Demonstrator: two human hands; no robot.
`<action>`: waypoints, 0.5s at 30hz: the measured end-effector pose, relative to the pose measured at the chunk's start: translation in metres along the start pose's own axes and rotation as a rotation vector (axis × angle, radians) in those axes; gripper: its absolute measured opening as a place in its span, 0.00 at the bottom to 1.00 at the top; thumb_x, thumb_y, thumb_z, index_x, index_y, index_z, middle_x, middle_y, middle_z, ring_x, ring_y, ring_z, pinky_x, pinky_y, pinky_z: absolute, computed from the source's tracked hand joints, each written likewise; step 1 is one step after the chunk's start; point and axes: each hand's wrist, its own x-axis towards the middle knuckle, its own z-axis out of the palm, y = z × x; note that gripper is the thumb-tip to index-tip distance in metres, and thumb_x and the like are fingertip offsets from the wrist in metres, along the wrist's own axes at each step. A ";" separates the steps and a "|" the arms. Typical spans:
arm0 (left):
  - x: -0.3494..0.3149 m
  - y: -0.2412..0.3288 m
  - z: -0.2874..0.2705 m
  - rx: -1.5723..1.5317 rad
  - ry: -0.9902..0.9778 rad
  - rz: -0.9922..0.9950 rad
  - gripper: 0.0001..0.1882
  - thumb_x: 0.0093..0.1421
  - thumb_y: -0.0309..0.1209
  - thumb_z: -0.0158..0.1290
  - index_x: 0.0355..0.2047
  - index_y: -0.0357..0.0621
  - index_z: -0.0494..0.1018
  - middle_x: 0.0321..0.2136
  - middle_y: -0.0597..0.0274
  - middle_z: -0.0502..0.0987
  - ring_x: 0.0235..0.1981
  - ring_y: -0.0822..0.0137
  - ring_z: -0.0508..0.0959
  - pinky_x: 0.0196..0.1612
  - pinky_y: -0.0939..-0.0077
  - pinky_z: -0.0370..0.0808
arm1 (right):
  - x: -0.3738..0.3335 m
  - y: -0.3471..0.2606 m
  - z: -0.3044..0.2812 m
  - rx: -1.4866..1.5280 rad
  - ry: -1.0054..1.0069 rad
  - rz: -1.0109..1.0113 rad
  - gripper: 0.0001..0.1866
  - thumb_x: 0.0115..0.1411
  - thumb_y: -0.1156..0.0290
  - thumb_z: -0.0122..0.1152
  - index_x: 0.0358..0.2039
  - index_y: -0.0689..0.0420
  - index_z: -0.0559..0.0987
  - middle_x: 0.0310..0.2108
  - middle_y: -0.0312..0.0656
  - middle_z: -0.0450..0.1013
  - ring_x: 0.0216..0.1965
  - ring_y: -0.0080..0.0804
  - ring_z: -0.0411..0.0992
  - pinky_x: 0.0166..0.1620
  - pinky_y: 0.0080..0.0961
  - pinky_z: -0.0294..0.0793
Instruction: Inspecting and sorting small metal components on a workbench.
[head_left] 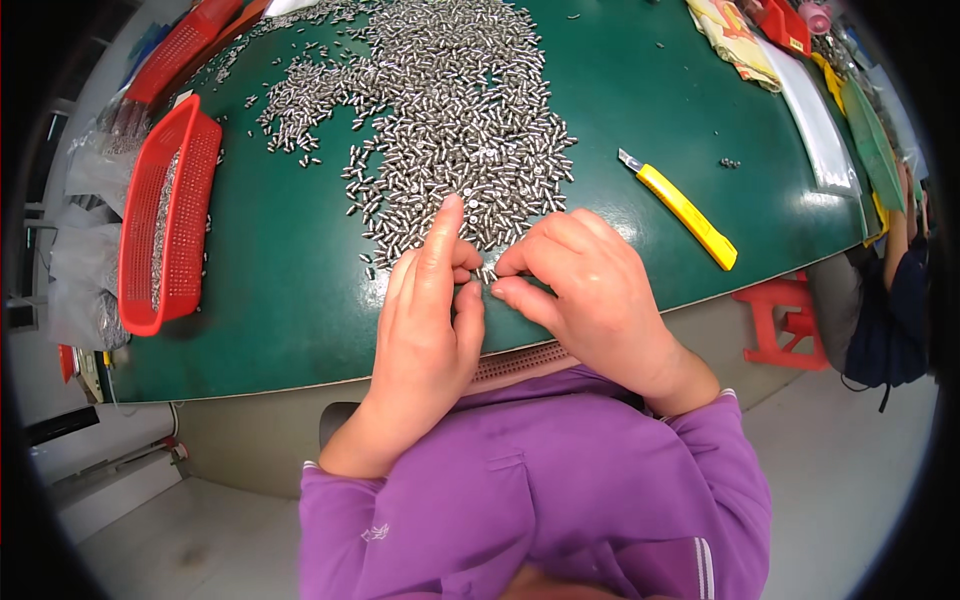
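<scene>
A large heap of small silver metal pieces (460,110), short and rounded like pins with a narrower end, spreads over the green tabletop (290,320). At the heap's near edge my two hands meet around a few of these metal pins (487,274). My left hand (428,300) has its index finger stretched toward the heap, while its thumb and curled fingers close on the pins. From the other side my right hand (590,290) grips them between thumb and bent fingers. Fingers partly hide the exact number of pins held.
A red perforated basket (192,290) with more metal pieces stands at the left. To the right lies a yellow utility knife (685,212), blade showing. A pinkish perforated basket (520,366) sits below the near table edge. A red stool (785,325) and another person (890,310) are at the right.
</scene>
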 end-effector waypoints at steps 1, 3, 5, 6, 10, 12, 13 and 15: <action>0.000 0.000 0.000 0.001 0.001 0.000 0.42 0.55 0.10 0.54 0.71 0.34 0.58 0.38 0.56 0.75 0.37 0.60 0.74 0.44 0.65 0.74 | 0.000 0.000 0.000 0.004 0.001 0.002 0.08 0.53 0.70 0.71 0.31 0.54 0.79 0.31 0.38 0.70 0.35 0.42 0.70 0.38 0.39 0.71; 0.001 0.002 -0.002 0.055 -0.014 0.015 0.40 0.55 0.11 0.56 0.69 0.35 0.61 0.35 0.58 0.74 0.36 0.59 0.74 0.43 0.64 0.73 | 0.000 0.000 0.000 0.003 0.000 0.003 0.08 0.53 0.70 0.71 0.31 0.54 0.79 0.31 0.38 0.70 0.35 0.42 0.70 0.38 0.39 0.71; 0.002 0.002 -0.004 0.073 -0.020 0.016 0.39 0.55 0.11 0.56 0.68 0.35 0.61 0.34 0.58 0.74 0.36 0.59 0.74 0.42 0.64 0.73 | 0.000 0.000 0.000 0.002 -0.001 0.005 0.08 0.53 0.70 0.71 0.32 0.53 0.79 0.31 0.38 0.71 0.35 0.42 0.70 0.38 0.39 0.71; 0.002 0.001 -0.005 0.092 -0.024 0.016 0.38 0.55 0.12 0.57 0.68 0.35 0.62 0.33 0.59 0.73 0.35 0.59 0.73 0.42 0.64 0.72 | 0.000 0.000 0.000 0.002 0.000 0.007 0.08 0.53 0.70 0.71 0.31 0.53 0.79 0.31 0.38 0.71 0.36 0.42 0.70 0.38 0.39 0.71; 0.000 0.002 -0.005 0.110 -0.026 0.008 0.38 0.55 0.13 0.58 0.68 0.34 0.62 0.32 0.59 0.73 0.34 0.59 0.73 0.41 0.64 0.72 | 0.000 -0.001 0.000 0.001 -0.001 0.018 0.08 0.53 0.69 0.71 0.31 0.53 0.79 0.31 0.38 0.71 0.36 0.42 0.70 0.38 0.39 0.72; 0.000 0.003 -0.005 0.109 -0.026 0.009 0.38 0.56 0.14 0.58 0.68 0.34 0.62 0.32 0.59 0.73 0.34 0.59 0.73 0.41 0.64 0.72 | 0.001 -0.001 -0.001 0.002 -0.002 0.018 0.08 0.53 0.69 0.71 0.31 0.53 0.79 0.31 0.38 0.71 0.36 0.42 0.70 0.38 0.39 0.72; 0.000 0.003 -0.005 0.108 -0.027 0.009 0.38 0.56 0.14 0.58 0.68 0.34 0.62 0.32 0.59 0.73 0.34 0.59 0.73 0.41 0.64 0.72 | 0.001 -0.001 -0.001 0.002 -0.002 0.019 0.08 0.53 0.69 0.71 0.31 0.53 0.80 0.31 0.38 0.71 0.36 0.42 0.70 0.38 0.39 0.72; -0.001 0.003 -0.006 0.103 -0.038 0.004 0.38 0.56 0.14 0.58 0.68 0.34 0.62 0.33 0.58 0.73 0.34 0.59 0.73 0.42 0.64 0.72 | 0.001 0.000 0.000 0.001 0.003 0.015 0.08 0.52 0.69 0.72 0.31 0.53 0.79 0.31 0.38 0.71 0.35 0.42 0.71 0.38 0.39 0.72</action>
